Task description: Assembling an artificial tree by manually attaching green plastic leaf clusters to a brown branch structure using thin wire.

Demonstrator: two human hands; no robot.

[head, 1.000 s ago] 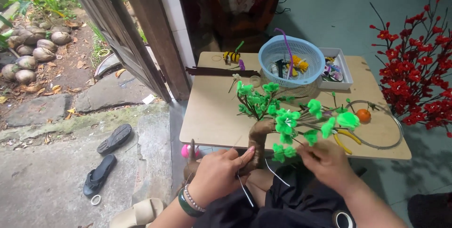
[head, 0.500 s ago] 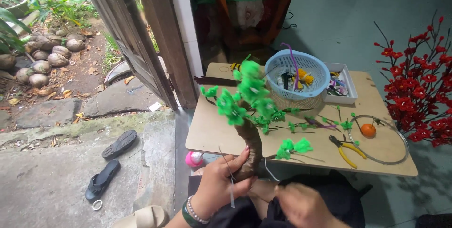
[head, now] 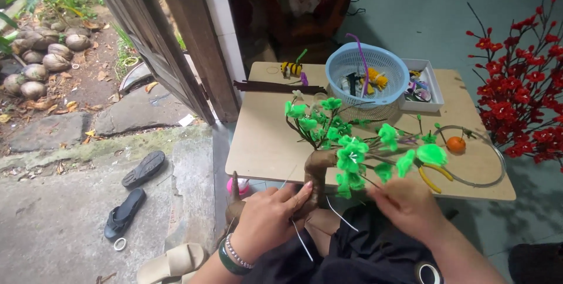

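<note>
A small handmade tree with a brown wrapped trunk and bright green pipe-cleaner leaves rests over my lap at the near edge of a low beige table. My left hand grips the lower trunk, with thin silver wires sticking out below it. My right hand pinches a wire branch just under the green leaves on the tree's right side.
On the table stand a light blue basket of craft bits, a white tray, yellow-handled pliers, an orange ball and a wire hoop. A red flower branch stands at right. Sandals and a wooden door are at left.
The tree was raised upright half a second ago and is now tilted back down to the right. My right hand moved up from my lap to a branch.
</note>
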